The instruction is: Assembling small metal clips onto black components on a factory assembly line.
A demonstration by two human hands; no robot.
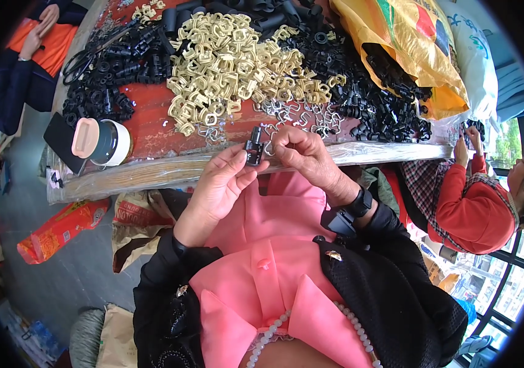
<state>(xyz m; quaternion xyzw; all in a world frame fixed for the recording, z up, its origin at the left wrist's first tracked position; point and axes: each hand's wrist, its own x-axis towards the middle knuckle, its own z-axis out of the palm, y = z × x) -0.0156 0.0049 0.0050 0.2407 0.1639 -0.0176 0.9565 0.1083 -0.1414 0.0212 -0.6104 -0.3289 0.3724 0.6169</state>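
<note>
My left hand (222,181) grips a small black plastic pipe fitting (254,146) between thumb and fingers, its narrow end pointing up. Close on its right, my right hand (304,153) is closed in a pinch, with a bent silver wire clip (268,148) showing at its fingertips. Both hands are at the table's near edge. Just beyond them lie loose silver wire clips (323,119) and a large heap of cream plastic clips (219,61).
Black fittings (391,116) are heaped right and left on the red table (151,101). A yellow woven bag (403,37) stands at the far right. A white cup with a pink lid (111,142) sits near the left corner. Two other people sit at the table's sides.
</note>
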